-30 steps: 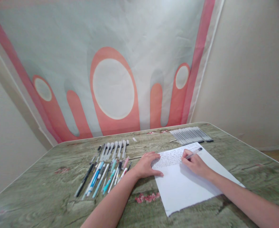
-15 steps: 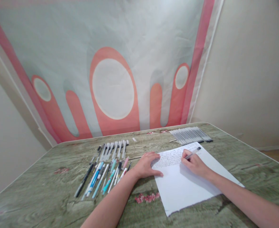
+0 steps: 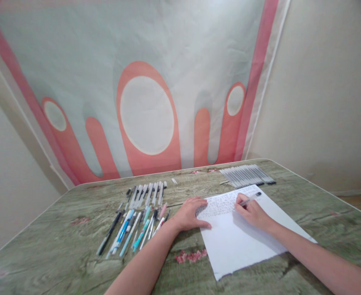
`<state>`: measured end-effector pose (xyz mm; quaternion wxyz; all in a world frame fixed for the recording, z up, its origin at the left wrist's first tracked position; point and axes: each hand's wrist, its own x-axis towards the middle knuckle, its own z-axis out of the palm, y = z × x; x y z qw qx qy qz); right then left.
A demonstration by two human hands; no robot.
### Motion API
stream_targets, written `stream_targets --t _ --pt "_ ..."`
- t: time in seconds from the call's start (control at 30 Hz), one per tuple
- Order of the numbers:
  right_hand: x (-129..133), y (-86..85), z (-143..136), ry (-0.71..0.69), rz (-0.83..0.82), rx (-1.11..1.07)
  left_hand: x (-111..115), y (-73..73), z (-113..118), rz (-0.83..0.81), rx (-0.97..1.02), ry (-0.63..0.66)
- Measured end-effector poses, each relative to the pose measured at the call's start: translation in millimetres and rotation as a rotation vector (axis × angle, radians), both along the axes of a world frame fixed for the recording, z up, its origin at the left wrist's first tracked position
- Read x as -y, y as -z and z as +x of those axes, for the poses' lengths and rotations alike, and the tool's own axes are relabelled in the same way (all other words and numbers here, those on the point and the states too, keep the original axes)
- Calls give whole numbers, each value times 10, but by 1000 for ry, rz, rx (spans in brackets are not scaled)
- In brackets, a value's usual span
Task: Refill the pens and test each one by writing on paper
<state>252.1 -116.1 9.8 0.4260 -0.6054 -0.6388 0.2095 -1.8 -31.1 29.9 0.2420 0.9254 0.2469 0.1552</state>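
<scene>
The right hand (image 3: 250,211) is pinching a pen (image 3: 250,199) over the paper (image 3: 244,241), whose lower part is blank, while the left hand (image 3: 193,214), fingers spread, touches its left edge, with bare table (image 3: 180,280) below.

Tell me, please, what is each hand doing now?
Left hand: open, holding nothing, resting at the left edge of the paper.
Right hand: closed around a pen.
</scene>
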Motion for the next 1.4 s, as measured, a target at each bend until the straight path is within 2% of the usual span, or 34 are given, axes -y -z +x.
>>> stream_targets --t 0.97,1.23,1.4 --pt "1 6 12 -17 -29 6 -3 -5 -1 -3 -11 0" --pt "-13 -5 34 83 -25 42 2 -9 -2 -2 -23 0" --pt "-42 22 23 106 -51 -32 20 -16 -9 -3 -18 -10"
